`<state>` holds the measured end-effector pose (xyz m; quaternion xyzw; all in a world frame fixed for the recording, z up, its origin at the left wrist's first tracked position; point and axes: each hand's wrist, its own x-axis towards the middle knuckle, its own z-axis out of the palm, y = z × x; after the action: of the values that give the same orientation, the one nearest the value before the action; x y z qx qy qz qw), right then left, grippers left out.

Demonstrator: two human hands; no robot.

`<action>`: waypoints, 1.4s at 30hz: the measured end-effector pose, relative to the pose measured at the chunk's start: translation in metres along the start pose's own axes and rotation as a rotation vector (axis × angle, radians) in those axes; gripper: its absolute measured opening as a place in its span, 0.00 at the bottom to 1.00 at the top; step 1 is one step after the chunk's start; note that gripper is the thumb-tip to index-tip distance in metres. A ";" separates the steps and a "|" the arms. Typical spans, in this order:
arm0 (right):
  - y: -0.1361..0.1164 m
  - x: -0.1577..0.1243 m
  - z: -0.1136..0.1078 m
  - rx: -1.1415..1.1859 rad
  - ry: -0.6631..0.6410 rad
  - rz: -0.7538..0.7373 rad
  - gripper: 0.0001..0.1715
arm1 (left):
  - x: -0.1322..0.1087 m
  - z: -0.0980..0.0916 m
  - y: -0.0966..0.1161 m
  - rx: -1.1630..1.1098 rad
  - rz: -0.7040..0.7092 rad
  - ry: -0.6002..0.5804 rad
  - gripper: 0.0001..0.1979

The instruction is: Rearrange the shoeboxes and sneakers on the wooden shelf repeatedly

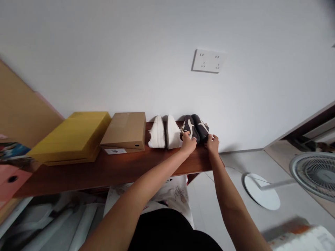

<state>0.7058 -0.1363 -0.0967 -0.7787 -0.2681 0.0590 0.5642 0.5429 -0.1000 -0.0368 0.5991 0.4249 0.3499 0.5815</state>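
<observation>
A pair of dark sneakers with cream side stripes stands at the right end of the wooden shelf (167,162), toes toward the wall. My left hand (188,143) is closed at the near end of the left dark sneaker (193,127), by its pale laces. At the near right side of the right dark sneaker (201,128), my right hand (213,143) has its fingers bent in a pinch against it. My hands partly cover both shoes. Just to their left sits a white shoe (172,134), with its mate, another white shoe (157,134), beside it.
A brown cardboard box (125,130) and a yellow box (74,136) lie farther left on the shelf. A wall socket plate (208,61) is above the sneakers. On the floor to the right stands a fan (318,174) with a round white base (261,197).
</observation>
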 end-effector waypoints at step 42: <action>-0.276 -0.375 0.325 0.411 -1.207 0.482 0.41 | -0.116 -0.599 -0.047 -0.272 -0.427 0.768 0.34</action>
<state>0.1620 0.0176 -0.0404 -0.5242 -0.3382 0.6569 0.4234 -0.0548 0.0312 -0.0276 0.2434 0.6738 0.4713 0.5144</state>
